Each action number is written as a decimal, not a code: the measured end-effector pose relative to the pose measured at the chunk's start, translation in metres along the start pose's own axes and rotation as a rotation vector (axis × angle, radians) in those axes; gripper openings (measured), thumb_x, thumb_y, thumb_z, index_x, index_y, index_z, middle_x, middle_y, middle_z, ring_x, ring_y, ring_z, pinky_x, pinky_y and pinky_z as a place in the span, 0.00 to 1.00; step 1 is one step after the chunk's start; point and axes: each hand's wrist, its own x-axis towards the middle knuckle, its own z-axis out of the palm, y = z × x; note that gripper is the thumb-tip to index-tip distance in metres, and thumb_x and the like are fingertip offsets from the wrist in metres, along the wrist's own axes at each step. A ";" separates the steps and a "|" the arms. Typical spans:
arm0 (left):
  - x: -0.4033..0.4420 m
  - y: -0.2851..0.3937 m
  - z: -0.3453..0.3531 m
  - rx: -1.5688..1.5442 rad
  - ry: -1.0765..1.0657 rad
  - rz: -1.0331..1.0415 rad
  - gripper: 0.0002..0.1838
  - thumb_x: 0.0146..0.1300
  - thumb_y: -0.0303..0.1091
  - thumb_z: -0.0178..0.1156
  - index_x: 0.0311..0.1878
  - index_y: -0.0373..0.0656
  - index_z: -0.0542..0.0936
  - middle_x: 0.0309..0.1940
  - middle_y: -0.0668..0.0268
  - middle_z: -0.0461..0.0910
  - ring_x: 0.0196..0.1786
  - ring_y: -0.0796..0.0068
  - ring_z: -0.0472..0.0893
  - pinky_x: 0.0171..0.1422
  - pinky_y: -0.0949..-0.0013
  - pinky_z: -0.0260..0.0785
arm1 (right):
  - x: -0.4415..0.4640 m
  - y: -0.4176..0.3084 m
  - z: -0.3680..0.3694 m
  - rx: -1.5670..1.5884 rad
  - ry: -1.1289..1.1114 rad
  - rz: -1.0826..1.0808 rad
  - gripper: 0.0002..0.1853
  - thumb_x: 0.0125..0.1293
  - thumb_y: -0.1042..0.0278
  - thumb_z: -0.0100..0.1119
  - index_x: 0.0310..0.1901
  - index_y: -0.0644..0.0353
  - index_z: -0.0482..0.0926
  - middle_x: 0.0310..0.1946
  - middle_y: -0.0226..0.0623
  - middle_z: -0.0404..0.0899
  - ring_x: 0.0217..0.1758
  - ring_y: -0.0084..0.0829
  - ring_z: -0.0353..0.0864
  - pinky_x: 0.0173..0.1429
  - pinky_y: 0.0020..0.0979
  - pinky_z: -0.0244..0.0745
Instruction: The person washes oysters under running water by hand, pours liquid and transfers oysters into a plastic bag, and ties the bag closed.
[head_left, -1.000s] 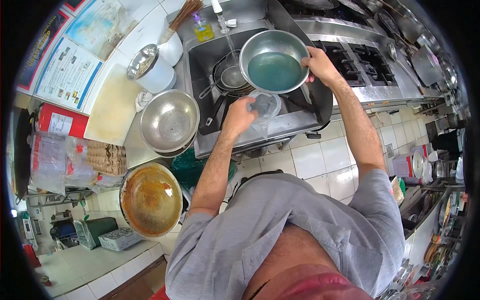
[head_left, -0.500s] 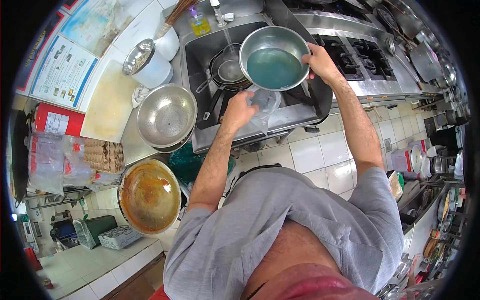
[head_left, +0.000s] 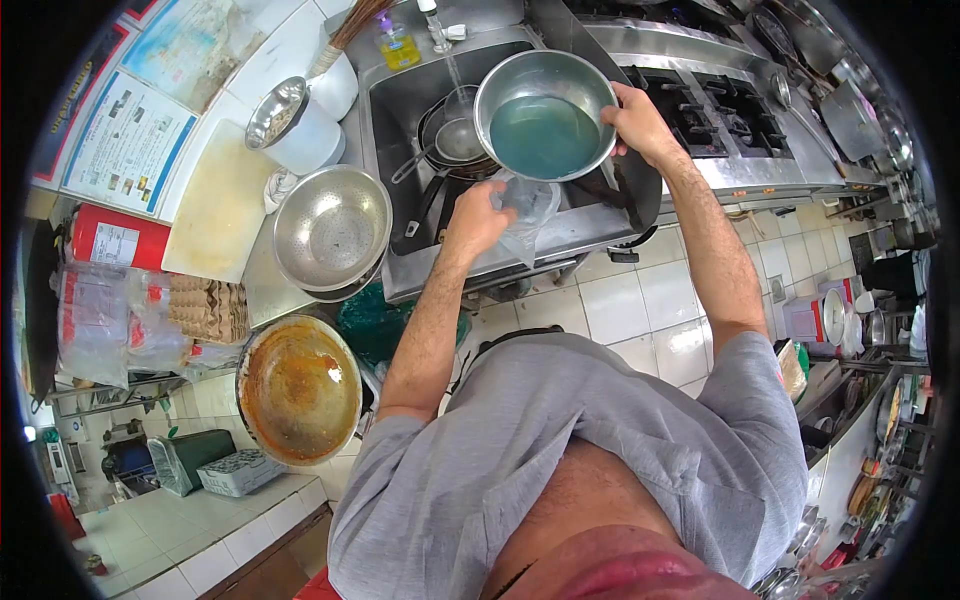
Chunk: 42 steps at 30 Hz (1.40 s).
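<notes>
Now the right hand (head_left: pixel 640 125) grips a round silver metal bowl (head_left: pixel 545 76) of blue-green liquid (head_left: pixel 543 137) over the grey steel sink (head_left: pixel 425 275), left hand (head_left: pixel 479 218) pinching a clear plastic bag (head_left: pixel 531 212) at the sink's front edge, blue-bordered white notice (head_left: pixel 125 145) left of it, unreadable.

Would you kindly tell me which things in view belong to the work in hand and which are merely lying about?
Part of the job:
metal bowl, gripped by the right hand
bluish-green liquid inside it
clear plastic bag, held in the left hand

Apparently just lying about:
perforated colander
stained pan
cutting board
egg cartons
soap bottle
</notes>
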 end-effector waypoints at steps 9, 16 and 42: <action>-0.001 -0.002 0.003 0.004 -0.033 -0.039 0.25 0.46 0.31 0.61 0.50 0.34 0.73 0.19 0.57 0.77 0.20 0.71 0.76 0.31 0.68 0.68 | -0.003 -0.002 0.001 -0.029 0.010 -0.014 0.17 0.52 0.78 0.45 0.46 0.70 0.71 0.20 0.36 0.75 0.12 0.21 0.71 0.14 0.21 0.65; -0.002 0.001 0.002 -0.026 -0.030 -0.065 0.26 0.46 0.31 0.61 0.51 0.33 0.72 0.19 0.57 0.77 0.19 0.71 0.76 0.30 0.68 0.68 | -0.005 -0.005 0.001 -0.032 0.022 -0.011 0.15 0.54 0.76 0.45 0.44 0.69 0.72 0.19 0.38 0.75 0.14 0.23 0.73 0.16 0.24 0.67; -0.004 -0.009 0.010 -0.100 0.015 -0.111 0.27 0.42 0.31 0.61 0.49 0.29 0.73 0.46 0.45 0.74 0.51 0.52 0.74 0.57 0.63 0.65 | -0.009 -0.010 0.005 -0.092 0.031 -0.015 0.16 0.54 0.76 0.45 0.46 0.67 0.72 0.18 0.39 0.75 0.13 0.24 0.73 0.17 0.25 0.68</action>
